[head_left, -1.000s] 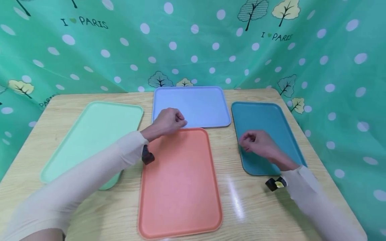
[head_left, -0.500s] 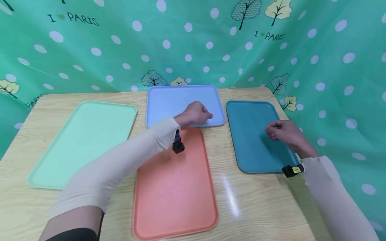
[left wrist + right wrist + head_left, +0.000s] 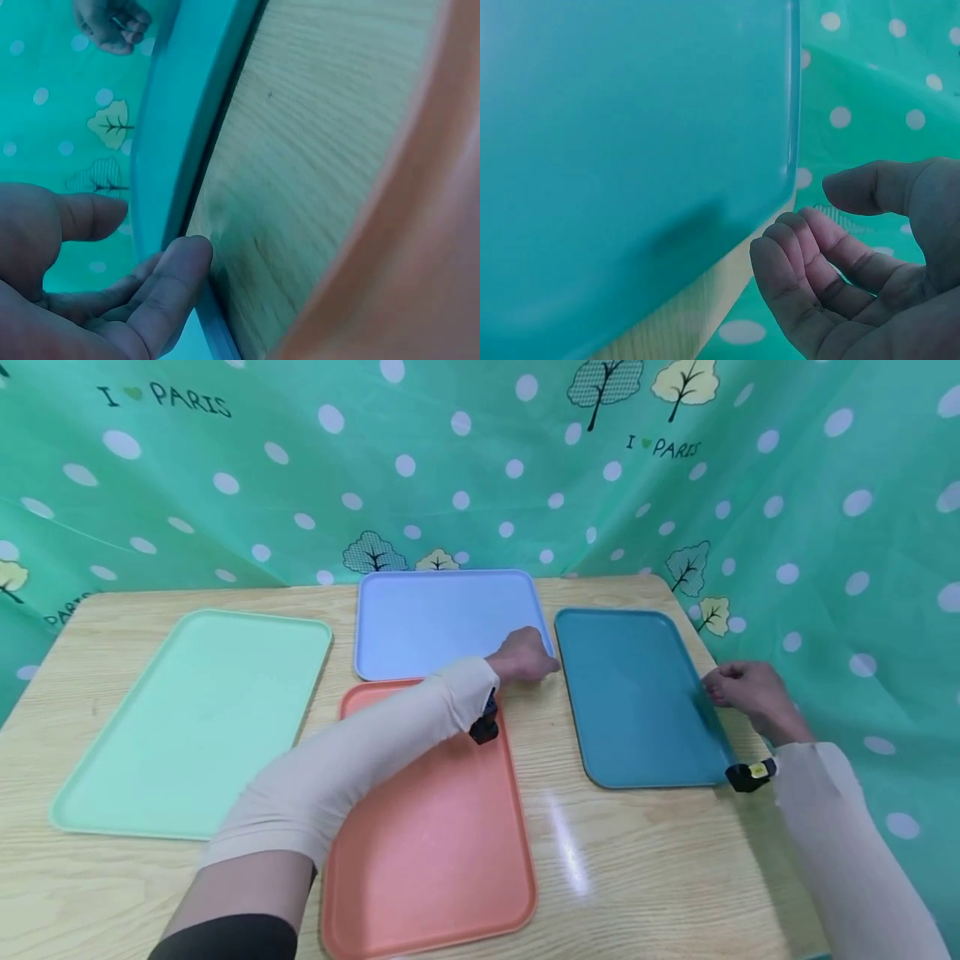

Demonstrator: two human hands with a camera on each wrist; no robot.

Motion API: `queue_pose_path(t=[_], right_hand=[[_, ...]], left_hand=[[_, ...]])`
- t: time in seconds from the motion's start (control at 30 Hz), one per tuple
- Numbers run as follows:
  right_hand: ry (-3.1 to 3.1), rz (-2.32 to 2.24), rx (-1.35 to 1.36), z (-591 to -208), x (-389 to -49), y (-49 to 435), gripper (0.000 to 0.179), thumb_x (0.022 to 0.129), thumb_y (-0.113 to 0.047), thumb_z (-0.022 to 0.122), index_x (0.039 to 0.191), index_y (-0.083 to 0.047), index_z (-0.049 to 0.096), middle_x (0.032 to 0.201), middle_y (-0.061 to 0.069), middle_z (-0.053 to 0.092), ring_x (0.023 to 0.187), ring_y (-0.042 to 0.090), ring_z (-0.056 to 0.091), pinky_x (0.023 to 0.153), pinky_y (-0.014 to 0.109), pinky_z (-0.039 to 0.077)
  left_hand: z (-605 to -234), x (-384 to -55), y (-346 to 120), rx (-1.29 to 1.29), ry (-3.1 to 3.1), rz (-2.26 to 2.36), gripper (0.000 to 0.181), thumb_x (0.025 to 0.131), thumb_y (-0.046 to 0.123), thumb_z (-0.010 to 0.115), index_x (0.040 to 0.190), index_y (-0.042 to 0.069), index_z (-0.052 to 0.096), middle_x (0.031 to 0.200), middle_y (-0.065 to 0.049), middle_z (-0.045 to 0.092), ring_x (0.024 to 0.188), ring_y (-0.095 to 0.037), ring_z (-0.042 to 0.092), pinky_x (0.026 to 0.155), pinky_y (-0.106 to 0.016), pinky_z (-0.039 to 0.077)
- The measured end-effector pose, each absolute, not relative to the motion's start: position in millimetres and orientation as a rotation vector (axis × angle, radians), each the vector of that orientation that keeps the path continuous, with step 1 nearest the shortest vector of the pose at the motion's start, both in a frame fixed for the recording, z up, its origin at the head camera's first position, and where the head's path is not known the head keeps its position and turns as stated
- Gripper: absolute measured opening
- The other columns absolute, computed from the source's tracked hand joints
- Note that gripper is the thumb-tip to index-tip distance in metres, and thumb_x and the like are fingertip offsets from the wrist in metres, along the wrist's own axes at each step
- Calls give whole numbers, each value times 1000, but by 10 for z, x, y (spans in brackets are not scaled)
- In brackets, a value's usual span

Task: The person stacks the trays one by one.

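Observation:
A teal tray (image 3: 637, 693) lies on the right of the table, between my two hands. My left hand (image 3: 527, 655) reaches across to the gap by its left edge, over the near right corner of the periwinkle tray (image 3: 442, 618). In the left wrist view the thumb stands apart from loosely bent fingers (image 3: 176, 281), holding nothing. Over at the teal tray's right edge is my right hand (image 3: 750, 693). The right wrist view shows its thumb (image 3: 862, 187) and curved fingers spread apart beside the rim, likewise with nothing between them.
A coral tray (image 3: 435, 852) lies lengthwise in front, partly under my left forearm. To the left is a mint green tray (image 3: 187, 727). All rest on a pale wooden table (image 3: 630, 852), with a dotted green curtain (image 3: 450, 468) hanging behind and at the right.
Both hands have moved to the right: the left from above the periwinkle and coral trays' meeting edges, the right from over the teal tray to its right edge. The view has shifted slightly right.

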State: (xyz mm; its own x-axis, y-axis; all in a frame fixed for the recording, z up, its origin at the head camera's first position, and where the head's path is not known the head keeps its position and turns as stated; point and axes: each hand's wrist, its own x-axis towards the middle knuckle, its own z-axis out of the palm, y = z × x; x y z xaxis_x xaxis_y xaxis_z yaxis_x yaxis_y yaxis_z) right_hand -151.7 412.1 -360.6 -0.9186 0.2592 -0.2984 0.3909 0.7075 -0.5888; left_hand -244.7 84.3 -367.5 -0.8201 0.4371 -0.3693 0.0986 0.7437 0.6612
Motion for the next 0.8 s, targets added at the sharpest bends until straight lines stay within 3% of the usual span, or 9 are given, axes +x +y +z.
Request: queue_pose_path(t=[0.27,0.4,0.57,0.67,0.8], right_hand=[[2705,-974,589,-3645,-1517,4264,40,95,-22,56,120,10,59,90,4,69,76,9,64,71,30,57],[2709,-932,593,-3694,-1514,4310,41,94,-21,58,120,11,60,98,13,69,80,13,64,71,31,56],[2720,-889,534,-3791,-1512,4347,38,93,-20,58,113,12,62,99,18,68,80,16,63,68,30,55],[2718,-871,525,-3819,-1512,4334,31,94,-21,55,91,9,63,86,11,62,79,20,57,66,29,51],[2715,-867,552,-3826,-1518,4298,32,96,-23,51,86,6,61,84,9,57,80,23,54,64,29,49]], left_hand=[[-3698,-2364,975,405,2352,851,49,97,22,56,51,14,43,47,2,36,41,-12,30,43,-25,28],[-3723,-2335,1066,398,2321,874,46,96,12,52,51,13,42,46,1,36,41,-13,31,43,-26,28],[-3766,-2312,1174,396,2319,866,32,96,10,50,65,12,46,54,-3,54,48,-17,54,44,-24,38],[-3779,-2306,1217,375,2337,850,29,98,12,50,69,11,51,67,-9,69,62,-20,69,46,-24,43],[-3799,-2308,1255,333,2341,866,25,98,9,52,73,8,53,71,-11,72,70,-22,74,52,-24,49]])
